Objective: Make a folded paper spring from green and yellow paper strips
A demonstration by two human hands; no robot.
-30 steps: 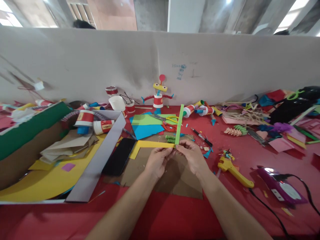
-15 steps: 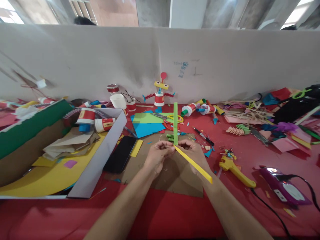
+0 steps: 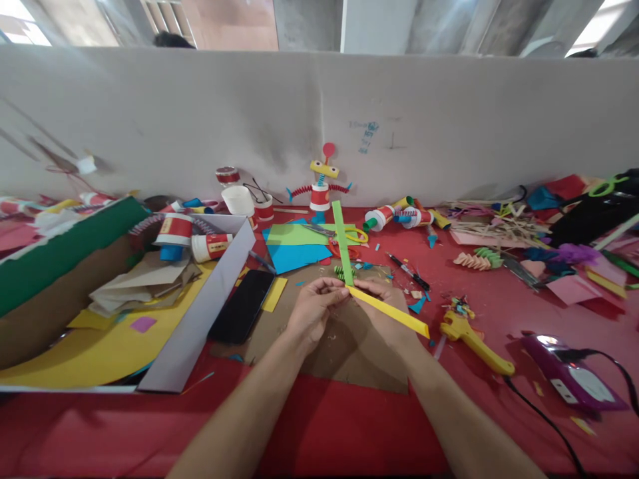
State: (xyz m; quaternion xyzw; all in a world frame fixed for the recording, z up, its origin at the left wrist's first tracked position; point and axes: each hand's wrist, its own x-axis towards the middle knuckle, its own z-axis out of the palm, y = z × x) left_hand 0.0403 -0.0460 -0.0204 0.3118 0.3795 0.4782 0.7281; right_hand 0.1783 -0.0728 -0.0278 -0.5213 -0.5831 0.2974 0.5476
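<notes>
Above a brown cardboard sheet (image 3: pixel 364 362), my left hand (image 3: pixel 315 307) and my right hand (image 3: pixel 378 311) meet, fingertips pinched on the joined ends of two paper strips. The green paper strip (image 3: pixel 342 239) points away from me, leaning slightly left. A yellow paper strip (image 3: pixel 392 311) runs right and toward me, crossing over my right hand. The strips' joint is partly covered by my fingers. Just beyond, a green pleated paper spring (image 3: pixel 344 273) lies on the cardboard. Yellow-handled scissors (image 3: pixel 355 235) rest on green and blue paper (image 3: pixel 299 258) farther back.
At left are an open box (image 3: pixel 210 313) of paper and cups, and a black phone (image 3: pixel 242 306). A yellow glue gun (image 3: pixel 474 342) and purple power box (image 3: pixel 572 372) lie at right with cords. A paper-cup figure (image 3: pixel 319 196) stands near the back wall.
The green strip has tilted left at its far end. The yellow strip's free end has swung up and slightly right. Both hands keep their pinch.
</notes>
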